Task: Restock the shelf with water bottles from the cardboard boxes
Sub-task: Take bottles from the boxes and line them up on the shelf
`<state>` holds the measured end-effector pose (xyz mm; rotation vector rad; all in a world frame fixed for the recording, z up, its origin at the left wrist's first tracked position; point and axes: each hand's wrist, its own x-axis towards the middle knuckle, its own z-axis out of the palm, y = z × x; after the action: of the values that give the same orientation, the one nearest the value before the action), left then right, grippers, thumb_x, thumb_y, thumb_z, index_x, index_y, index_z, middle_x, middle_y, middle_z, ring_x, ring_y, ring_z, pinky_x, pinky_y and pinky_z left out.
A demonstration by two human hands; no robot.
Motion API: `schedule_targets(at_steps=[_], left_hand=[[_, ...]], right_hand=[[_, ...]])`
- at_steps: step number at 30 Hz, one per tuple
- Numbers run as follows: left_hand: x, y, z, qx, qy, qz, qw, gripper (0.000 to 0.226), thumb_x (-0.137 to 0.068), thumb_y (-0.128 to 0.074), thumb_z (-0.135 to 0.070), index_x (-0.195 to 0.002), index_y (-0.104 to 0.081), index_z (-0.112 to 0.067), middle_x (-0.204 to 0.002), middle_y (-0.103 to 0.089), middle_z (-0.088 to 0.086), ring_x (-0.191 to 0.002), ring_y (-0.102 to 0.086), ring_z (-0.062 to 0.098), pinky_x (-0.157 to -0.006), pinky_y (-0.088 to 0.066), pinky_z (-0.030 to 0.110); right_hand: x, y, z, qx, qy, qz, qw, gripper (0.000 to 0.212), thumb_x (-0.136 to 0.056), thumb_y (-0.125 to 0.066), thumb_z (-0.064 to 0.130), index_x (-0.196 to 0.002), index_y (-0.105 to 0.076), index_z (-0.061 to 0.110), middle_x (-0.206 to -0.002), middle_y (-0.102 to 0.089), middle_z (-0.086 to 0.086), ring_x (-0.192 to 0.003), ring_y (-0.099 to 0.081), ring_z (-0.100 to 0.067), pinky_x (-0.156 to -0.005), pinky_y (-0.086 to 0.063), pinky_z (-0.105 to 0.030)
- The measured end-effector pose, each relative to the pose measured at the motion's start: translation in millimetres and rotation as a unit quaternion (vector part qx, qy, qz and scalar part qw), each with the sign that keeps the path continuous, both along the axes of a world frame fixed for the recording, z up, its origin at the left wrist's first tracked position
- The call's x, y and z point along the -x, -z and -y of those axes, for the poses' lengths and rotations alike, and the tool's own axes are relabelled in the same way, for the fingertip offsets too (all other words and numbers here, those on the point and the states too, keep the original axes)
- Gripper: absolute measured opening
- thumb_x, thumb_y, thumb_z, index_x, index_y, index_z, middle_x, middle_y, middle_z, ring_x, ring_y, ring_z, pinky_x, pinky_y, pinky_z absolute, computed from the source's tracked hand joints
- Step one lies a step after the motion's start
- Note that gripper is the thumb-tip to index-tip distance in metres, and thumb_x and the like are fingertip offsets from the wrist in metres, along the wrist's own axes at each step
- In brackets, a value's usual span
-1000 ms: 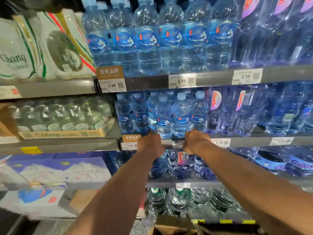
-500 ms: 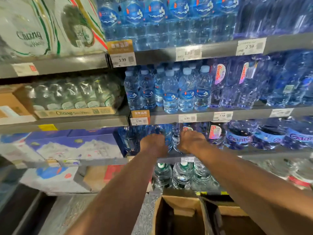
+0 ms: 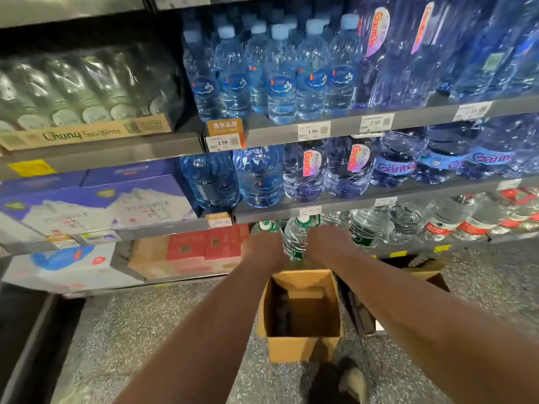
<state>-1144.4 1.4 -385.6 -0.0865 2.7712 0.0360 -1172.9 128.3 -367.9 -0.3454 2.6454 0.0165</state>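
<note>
Restocking at the bottom shelf (image 3: 420, 248): the left hand (image 3: 264, 249) and right hand (image 3: 326, 243) flank a green-capped water bottle (image 3: 294, 240) at the shelf front, fingers hidden, so a grip on it cannot be confirmed. The open cardboard box (image 3: 303, 349) on the floor below looks nearly empty, suggesting work well advanced. How much a second box (image 3: 428, 274) beside it holds cannot be told.

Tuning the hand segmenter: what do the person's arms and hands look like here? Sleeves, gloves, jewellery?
No sleeve on the left forearm or right forearm, both bare to the frame edge. No glove on the left hand or right hand; no watch or band at either wrist. Fingers are out of view and blurred, so rings cannot be ruled out.
</note>
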Motion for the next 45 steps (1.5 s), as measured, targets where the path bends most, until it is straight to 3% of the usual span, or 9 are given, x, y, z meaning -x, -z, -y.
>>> schedule_targets(at_steps=[3,9,15,17,21,24,34,40,45], left_hand=[[1,29,-10,-0.021,-0.014,0.022,0.999,0.033,-0.089,-0.054,-0.035,-0.118,-0.058,-0.019,-0.115,-0.062,0.004,-0.106,-0.059,0.026,-0.079,-0.045,0.035],[9,80,-34,-0.05,-0.058,0.087,0.993,0.04,-0.084,-0.054,-0.031,-0.123,-0.053,-0.025,-0.116,-0.061,0.004,-0.107,-0.059,0.026,-0.082,-0.045,0.035],[19,140,-55,-0.052,-0.098,0.139,0.984,0.034,-0.087,-0.051,-0.035,-0.119,-0.054,-0.022,-0.116,-0.059,0.005,-0.107,-0.059,0.026,-0.076,-0.039,0.033],[16,167,-60,-0.056,-0.115,0.167,0.978,0.033,-0.088,-0.051,-0.037,-0.116,-0.056,-0.023,-0.105,-0.059,0.003,-0.103,-0.059,0.025,-0.074,-0.039,0.033],[10,234,-63,-0.071,-0.147,0.22,0.962,0.03,-0.085,-0.054,-0.037,-0.112,-0.057,-0.024,-0.097,-0.056,0.0,-0.098,-0.059,0.024,-0.076,-0.041,0.033],[8,294,-61,-0.08,-0.158,0.251,0.952,0.033,-0.084,-0.056,-0.033,-0.116,-0.056,-0.023,-0.112,-0.061,0.004,-0.104,-0.059,0.027,-0.081,-0.045,0.034],[2,531,-50,-0.123,-0.223,0.279,0.926,0.029,-0.092,-0.052,-0.029,-0.121,-0.053,-0.023,-0.111,-0.061,0.005,-0.1,-0.059,0.026,-0.082,-0.048,0.038],[2,661,-30,-0.188,-0.395,0.285,0.853,0.069,-0.086,-0.066,-0.034,-0.139,-0.033,-0.004,-0.14,-0.04,0.018,-0.128,-0.042,0.034,-0.1,-0.038,0.038],[-5,722,-29,-0.252,-0.473,0.271,0.8,0.083,-0.082,-0.071,-0.029,-0.147,-0.024,-0.005,-0.15,-0.032,0.017,-0.136,-0.035,0.031,-0.107,-0.031,0.033]], right_hand=[[4,27,-12,0.008,-0.006,0.011,1.0,0.013,-0.083,-0.054,0.02,-0.092,-0.061,0.014,-0.102,-0.066,-0.004,-0.094,-0.063,-0.025,-0.068,-0.041,-0.03],[21,88,-34,-0.01,-0.018,0.048,0.999,0.027,-0.087,-0.054,0.016,-0.113,-0.058,0.013,-0.112,-0.063,-0.005,-0.1,-0.062,-0.026,-0.068,-0.044,-0.032],[44,156,-55,-0.004,-0.027,0.111,0.993,0.059,-0.091,-0.056,0.025,-0.144,-0.033,0.018,-0.133,-0.052,-0.011,-0.121,-0.051,-0.03,-0.09,-0.046,-0.043],[44,182,-59,0.007,-0.019,0.153,0.988,0.044,-0.09,-0.054,0.026,-0.133,-0.048,0.015,-0.124,-0.058,-0.01,-0.115,-0.055,-0.03,-0.092,-0.045,-0.041],[26,245,-64,0.037,0.009,0.205,0.978,0.02,-0.086,-0.055,0.029,-0.098,-0.059,0.014,-0.095,-0.062,-0.004,-0.09,-0.062,-0.026,-0.066,-0.046,-0.032],[15,304,-63,0.036,0.028,0.215,0.976,0.017,-0.086,-0.054,0.03,-0.091,-0.058,0.015,-0.084,-0.057,-0.001,-0.085,-0.062,-0.025,-0.064,-0.046,-0.03],[11,543,-46,0.059,0.177,0.326,0.927,0.018,-0.087,-0.056,0.03,-0.075,-0.055,0.017,-0.079,-0.059,-0.003,-0.07,-0.058,-0.02,-0.061,-0.045,-0.029],[0,661,-29,0.064,0.251,0.338,0.905,0.046,-0.089,-0.062,0.026,-0.128,-0.053,0.005,-0.13,-0.054,-0.016,-0.116,-0.053,-0.033,-0.084,-0.044,-0.034],[-11,709,-24,0.072,0.287,0.349,0.889,0.043,-0.09,-0.059,0.025,-0.128,-0.054,0.006,-0.131,-0.054,-0.017,-0.116,-0.054,-0.033,-0.086,-0.044,-0.029]])
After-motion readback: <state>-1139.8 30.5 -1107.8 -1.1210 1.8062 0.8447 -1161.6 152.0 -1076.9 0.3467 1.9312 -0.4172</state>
